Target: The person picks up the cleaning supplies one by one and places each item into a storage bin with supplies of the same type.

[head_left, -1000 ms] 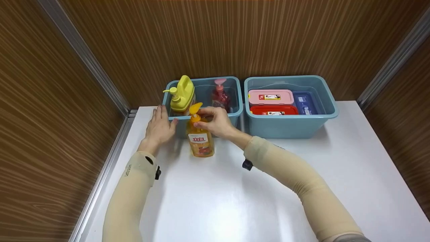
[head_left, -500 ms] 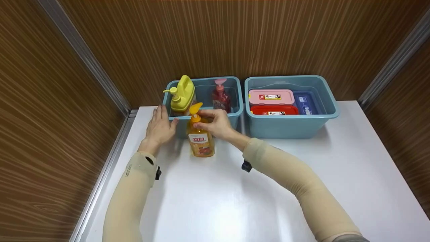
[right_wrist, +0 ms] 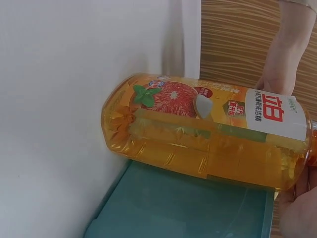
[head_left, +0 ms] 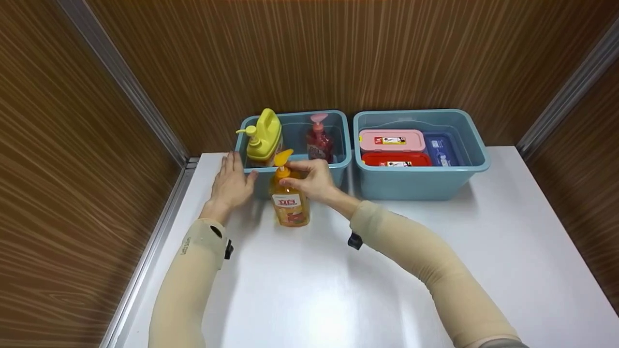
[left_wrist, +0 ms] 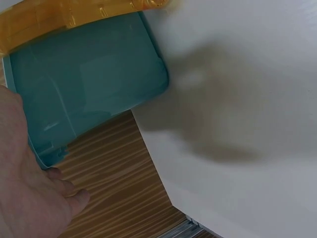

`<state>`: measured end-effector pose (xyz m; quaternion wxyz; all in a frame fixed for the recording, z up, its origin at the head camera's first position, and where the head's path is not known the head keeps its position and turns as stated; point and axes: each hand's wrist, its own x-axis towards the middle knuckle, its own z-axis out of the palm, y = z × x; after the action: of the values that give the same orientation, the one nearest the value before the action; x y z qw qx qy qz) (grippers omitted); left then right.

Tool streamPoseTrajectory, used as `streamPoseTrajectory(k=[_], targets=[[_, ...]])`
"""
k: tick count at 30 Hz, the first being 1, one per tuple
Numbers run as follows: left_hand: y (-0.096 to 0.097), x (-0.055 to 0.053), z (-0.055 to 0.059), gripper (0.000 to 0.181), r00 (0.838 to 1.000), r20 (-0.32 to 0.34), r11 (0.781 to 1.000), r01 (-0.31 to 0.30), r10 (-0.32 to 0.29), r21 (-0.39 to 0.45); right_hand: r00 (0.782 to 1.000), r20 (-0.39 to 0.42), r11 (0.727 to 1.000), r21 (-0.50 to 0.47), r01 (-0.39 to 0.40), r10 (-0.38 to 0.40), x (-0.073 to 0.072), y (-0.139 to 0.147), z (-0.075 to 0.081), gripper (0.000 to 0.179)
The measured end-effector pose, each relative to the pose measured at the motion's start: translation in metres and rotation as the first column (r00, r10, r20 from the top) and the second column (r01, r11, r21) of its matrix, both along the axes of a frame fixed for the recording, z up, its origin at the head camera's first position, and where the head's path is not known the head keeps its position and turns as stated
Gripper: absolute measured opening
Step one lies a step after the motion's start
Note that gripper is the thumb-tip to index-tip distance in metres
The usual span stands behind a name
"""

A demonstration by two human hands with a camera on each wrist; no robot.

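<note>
In the head view my right hand [head_left: 314, 180] grips an orange pump bottle [head_left: 290, 205] of dish soap near its neck, thumb in front. The bottle is upright, in front of the left blue bin [head_left: 261, 186]; its base is at or close to the white table. Its label with a grapefruit picture shows in the right wrist view, where the clear orange body [right_wrist: 198, 131] lies across the picture. My left hand [head_left: 229, 186] has its fingers extended against the left bin's front left corner. Inside that bin are a yellow jug with a pump [head_left: 263, 140] and a red pump bottle [head_left: 319, 142].
To the right is a second blue bin [head_left: 411, 183] holding a pink-lidded box [head_left: 365, 140], a red-lidded box [head_left: 372, 158] and a dark blue box [head_left: 452, 154]. Wood-grain walls [head_left: 309, 53] enclose the white table [head_left: 309, 280] at the back and sides.
</note>
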<state>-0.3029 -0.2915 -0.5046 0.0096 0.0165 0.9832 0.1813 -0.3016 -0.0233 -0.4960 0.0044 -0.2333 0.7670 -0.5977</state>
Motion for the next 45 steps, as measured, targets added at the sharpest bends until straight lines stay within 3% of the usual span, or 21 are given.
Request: streamPoseTrajectory(k=[9,24,31,45], targets=[[0.000,0.000,-0.002,0.090,1.000,-0.018,1.000,0.010,-0.010,-0.005,0.998,-0.064,1.000,-0.021,-0.013,0.012,0.006,0.001,0.000,0.042],[0.002,0.000,0.001,0.090,1.000,-0.004,1.000,0.010,-0.010,0.013,0.999,-0.029,0.999,-0.010,-0.036,0.035,0.010,0.014,0.003,0.043],[0.002,-0.001,0.002,0.090,1.000,0.001,1.000,0.006,-0.006,0.015,0.999,0.013,0.999,-0.019,-0.046,0.047,0.012,0.018,0.012,0.043],[0.002,-0.001,0.001,0.091,1.000,0.005,1.000,0.003,-0.003,0.025,0.997,-0.027,0.995,-0.064,-0.078,0.076,0.009,0.022,0.034,0.045]])
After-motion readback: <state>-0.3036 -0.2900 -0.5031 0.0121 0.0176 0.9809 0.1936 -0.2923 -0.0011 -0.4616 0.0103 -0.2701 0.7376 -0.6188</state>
